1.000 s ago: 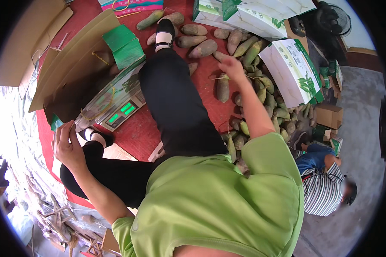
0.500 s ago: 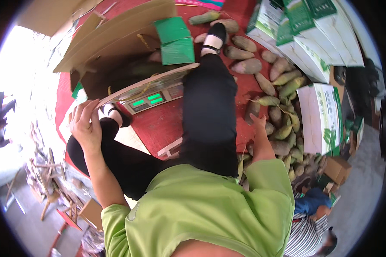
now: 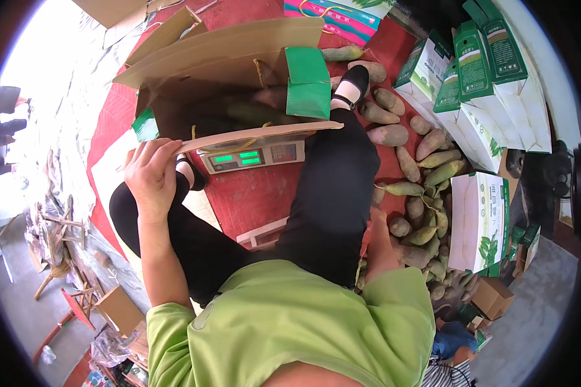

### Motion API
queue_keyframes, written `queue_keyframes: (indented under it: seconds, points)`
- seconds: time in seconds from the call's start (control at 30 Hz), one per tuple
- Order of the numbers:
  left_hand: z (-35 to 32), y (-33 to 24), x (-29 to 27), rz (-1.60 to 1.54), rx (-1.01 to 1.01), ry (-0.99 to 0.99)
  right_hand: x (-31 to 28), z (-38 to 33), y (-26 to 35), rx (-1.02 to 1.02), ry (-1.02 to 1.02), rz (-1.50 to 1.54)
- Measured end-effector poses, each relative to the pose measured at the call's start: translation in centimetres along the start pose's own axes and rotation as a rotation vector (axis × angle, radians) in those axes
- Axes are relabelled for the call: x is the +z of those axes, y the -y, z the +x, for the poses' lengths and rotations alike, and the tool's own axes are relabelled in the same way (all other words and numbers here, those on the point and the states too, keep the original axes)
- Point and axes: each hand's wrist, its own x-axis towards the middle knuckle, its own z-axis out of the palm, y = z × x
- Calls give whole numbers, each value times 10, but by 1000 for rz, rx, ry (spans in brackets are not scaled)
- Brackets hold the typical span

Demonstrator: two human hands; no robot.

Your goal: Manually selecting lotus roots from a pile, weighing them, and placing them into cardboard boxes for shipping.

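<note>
The left hand (image 3: 152, 177) grips the near left corner of an open brown cardboard carton (image 3: 229, 55), fingers bent over the edge of its near flap (image 3: 265, 132). The right hand (image 3: 379, 226) hangs low beside the right thigh, at the edge of a radish pile (image 3: 426, 237); its fingers are partly hidden, so whether it holds anything cannot be told.

The carton lies ahead and to the right of the left hand. Its long axis runs crosswise, from that hand toward the right, the right end slightly farther from the body; its mouth faces up and toward the wearer. The near flap's edge follows the same line. A green end flap (image 3: 308, 80) stands at the right end, farther out than both hands, and a gold rope handle (image 3: 259, 74) hangs on the far inner wall. Dim radishes lie inside.

Just right of the left hand, a digital scale (image 3: 252, 159) shows below the flap, its lit display facing the wearer.

Just beyond the right hand, a green radish (image 3: 405, 188) lies crosswise, its thin root pointing left. Right of that hand stands a white-and-green gift box (image 3: 481, 222), its long sides running toward and away from the wearer.
</note>
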Motion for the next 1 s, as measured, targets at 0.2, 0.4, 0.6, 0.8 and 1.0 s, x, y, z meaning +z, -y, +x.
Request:
queue_keyframes:
  seconds: [0.2,0.4,0.6,0.8,1.0]
  points:
    - [0,2,-2,-2,9,-2,14,-27,-20,-8,211,-27]
    - [-3,-1,-8,-39,3,34,-3,-33,22,-199,536,183]
    - [-7,1,-9,-41,-4,24,-3,-237,184,-829,566,110]
    - [-2,0,-9,-47,3,14,29,-366,279,-1212,719,-175]
    - [-2,3,-10,-54,11,-7,128,-425,303,-1120,1014,-693]
